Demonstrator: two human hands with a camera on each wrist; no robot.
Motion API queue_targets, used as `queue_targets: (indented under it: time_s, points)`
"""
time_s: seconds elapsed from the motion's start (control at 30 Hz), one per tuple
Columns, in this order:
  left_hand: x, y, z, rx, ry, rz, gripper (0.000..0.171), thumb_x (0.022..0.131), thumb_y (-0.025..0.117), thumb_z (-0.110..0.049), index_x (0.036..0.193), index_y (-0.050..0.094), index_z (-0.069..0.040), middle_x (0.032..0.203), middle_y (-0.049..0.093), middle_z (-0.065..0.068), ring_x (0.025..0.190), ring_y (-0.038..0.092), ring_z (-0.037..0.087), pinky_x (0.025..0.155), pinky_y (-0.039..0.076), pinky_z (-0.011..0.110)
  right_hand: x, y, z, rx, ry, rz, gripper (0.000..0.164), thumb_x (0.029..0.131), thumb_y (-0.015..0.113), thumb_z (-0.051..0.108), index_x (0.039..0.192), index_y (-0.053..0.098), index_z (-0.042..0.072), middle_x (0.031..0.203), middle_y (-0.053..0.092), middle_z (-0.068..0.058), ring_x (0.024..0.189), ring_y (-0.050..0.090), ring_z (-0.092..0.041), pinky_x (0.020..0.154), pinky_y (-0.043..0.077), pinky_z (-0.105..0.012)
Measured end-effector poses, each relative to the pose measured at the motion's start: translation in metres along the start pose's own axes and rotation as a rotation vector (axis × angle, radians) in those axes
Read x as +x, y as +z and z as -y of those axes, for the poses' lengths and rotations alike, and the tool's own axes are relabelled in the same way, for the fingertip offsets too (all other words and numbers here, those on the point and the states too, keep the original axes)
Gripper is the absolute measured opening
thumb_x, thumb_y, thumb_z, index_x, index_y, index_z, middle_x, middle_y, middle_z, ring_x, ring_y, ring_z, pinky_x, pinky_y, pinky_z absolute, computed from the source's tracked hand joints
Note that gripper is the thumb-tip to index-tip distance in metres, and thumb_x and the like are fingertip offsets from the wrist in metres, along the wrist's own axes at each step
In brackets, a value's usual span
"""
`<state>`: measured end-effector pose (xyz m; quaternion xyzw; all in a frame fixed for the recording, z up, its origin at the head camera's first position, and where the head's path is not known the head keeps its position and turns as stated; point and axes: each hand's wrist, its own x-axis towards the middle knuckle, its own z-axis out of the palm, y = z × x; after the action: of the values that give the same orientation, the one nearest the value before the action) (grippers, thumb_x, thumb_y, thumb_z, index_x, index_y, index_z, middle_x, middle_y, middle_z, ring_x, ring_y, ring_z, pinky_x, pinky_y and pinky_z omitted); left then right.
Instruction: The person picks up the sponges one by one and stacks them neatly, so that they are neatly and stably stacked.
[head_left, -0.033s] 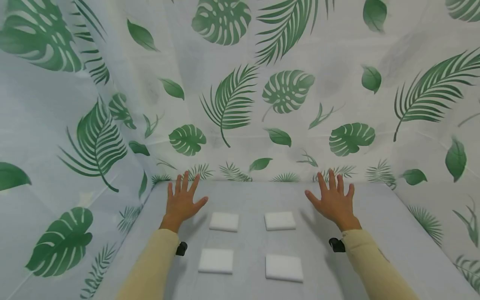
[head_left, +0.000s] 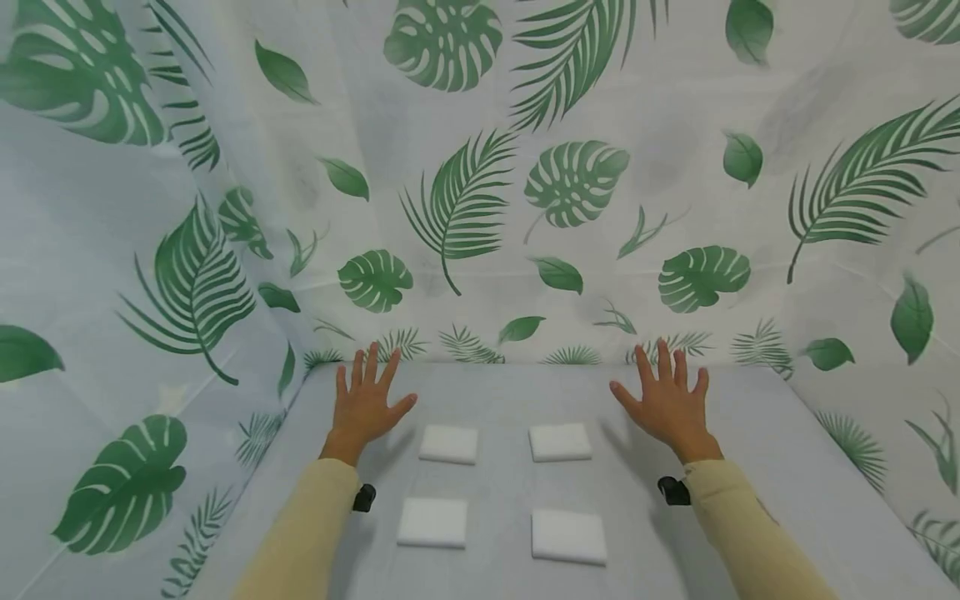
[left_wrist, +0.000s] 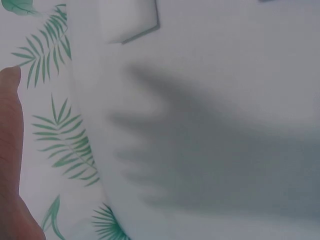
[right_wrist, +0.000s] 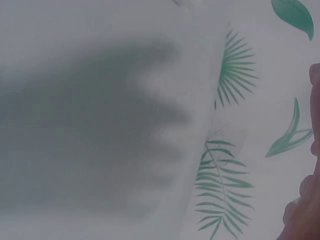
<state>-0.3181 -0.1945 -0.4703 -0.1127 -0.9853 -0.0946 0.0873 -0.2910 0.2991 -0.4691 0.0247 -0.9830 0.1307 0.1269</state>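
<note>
Several flat white rectangular pads lie on the pale table; their exact kind cannot be told. The far left pad (head_left: 448,444) is nearest my left hand (head_left: 365,408), which hovers with straight, spread fingers and holds nothing. On the other side, my right hand (head_left: 669,406) is likewise spread above the table, nearest the far right pad (head_left: 560,442). Closer to me are the near left pad (head_left: 432,522) and the near right pad (head_left: 568,537). The left wrist view shows part of a white pad (left_wrist: 131,20) and a blurred hand shadow. Only part of each hand appears in the wrist views.
The pale grey-white table (head_left: 495,575) meets a white leaf-print sheet (head_left: 480,325) at the back, with similar sheeting at both sides. A small black device (head_left: 363,497) sits at the left wrist, another black device (head_left: 673,491) at the right.
</note>
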Motion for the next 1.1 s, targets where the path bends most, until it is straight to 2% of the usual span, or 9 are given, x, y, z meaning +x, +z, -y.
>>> queue_targets:
  time_s: [0.4,0.6,0.77,0.97,1.1]
  points:
    - [0.0,-0.004,-0.006,-0.053,-0.005,-0.041,0.089,0.104,0.06,-0.056,0.172,0.022,-0.014,0.175,0.005,0.028,0.16,0.006,0.051,0.122,0.002,0.073,-0.002,-0.003,0.004,-0.007,-0.017,-0.04,0.09,0.104,0.055,0.059,0.166,0.028,-0.001,0.171,0.011,-0.036,0.155,0.008,-0.06,0.115,-0.003,-0.082]
    - [0.0,-0.004,-0.01,-0.09,-0.017,-0.008,0.091,0.105,0.06,-0.057,0.173,0.017,-0.015,0.176,0.002,0.027,0.161,-0.001,0.048,0.123,-0.001,0.072,-0.011,-0.003,0.008,0.029,-0.02,-0.049,0.085,0.105,0.058,0.053,0.164,0.031,-0.003,0.168,0.02,-0.037,0.153,0.015,-0.059,0.114,0.004,-0.083]
    - [-0.001,-0.001,-0.009,-0.089,-0.031,0.002,0.092,0.105,0.061,-0.057,0.174,0.015,-0.016,0.176,-0.001,0.026,0.161,-0.002,0.047,0.123,-0.001,0.072,-0.027,0.0,0.016,0.185,0.02,-0.006,0.084,0.108,0.056,0.05,0.165,0.027,-0.005,0.168,0.021,-0.037,0.154,0.016,-0.058,0.115,0.003,-0.081]
    - [-0.001,0.002,-0.009,-0.115,-0.037,-0.004,0.091,0.105,0.06,-0.056,0.174,0.015,-0.017,0.176,-0.004,0.026,0.161,-0.003,0.047,0.123,-0.002,0.071,-0.053,0.005,0.023,0.409,0.034,0.011,0.082,0.11,0.059,0.043,0.166,0.024,-0.007,0.17,0.019,-0.036,0.157,0.015,-0.054,0.121,0.0,-0.074]
    - [-0.002,0.003,-0.011,-0.137,-0.032,-0.018,0.09,0.105,0.06,-0.057,0.173,0.018,-0.016,0.176,-0.001,0.027,0.161,-0.001,0.048,0.122,-0.001,0.072,-0.072,0.007,0.026,0.512,0.059,0.045,0.084,0.11,0.059,0.045,0.169,0.021,-0.001,0.172,0.019,-0.031,0.155,0.014,-0.059,0.121,0.008,-0.075]
